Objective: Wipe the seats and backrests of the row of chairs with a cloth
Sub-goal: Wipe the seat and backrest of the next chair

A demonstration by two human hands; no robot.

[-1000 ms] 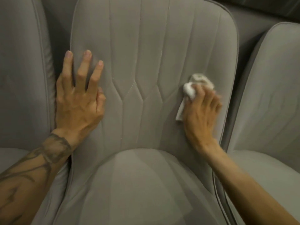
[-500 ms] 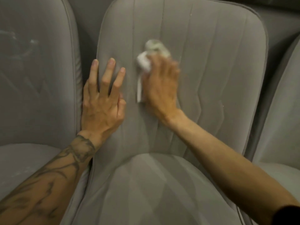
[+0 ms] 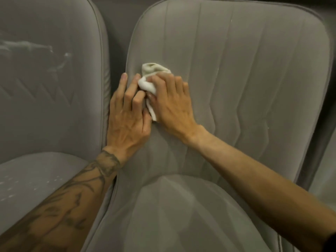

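The middle chair (image 3: 236,84) fills most of the view: a grey stitched backrest above a rounded seat (image 3: 181,215). The left chair (image 3: 45,99) stands just beside it, with pale smears (image 3: 32,47) across its backrest. A sliver of a third chair (image 3: 325,171) shows at the right edge.

The tattooed left forearm (image 3: 60,206) comes up over the gap between the two chairs. The left hand (image 3: 127,117) lies flat on the left side of the middle backrest, fingers straight and slightly spread, holding nothing. The right hand (image 3: 172,104) is just beside it, palm down on the same backrest. It holds the cloth (image 3: 151,75) bunched under its fingers, and the thumb seems to pinch it from the side, though that part is blurred.

The cloth is white and crumpled. It is pressed to the backrest near its left edge, about halfway up, and touches the left hand's fingertips.
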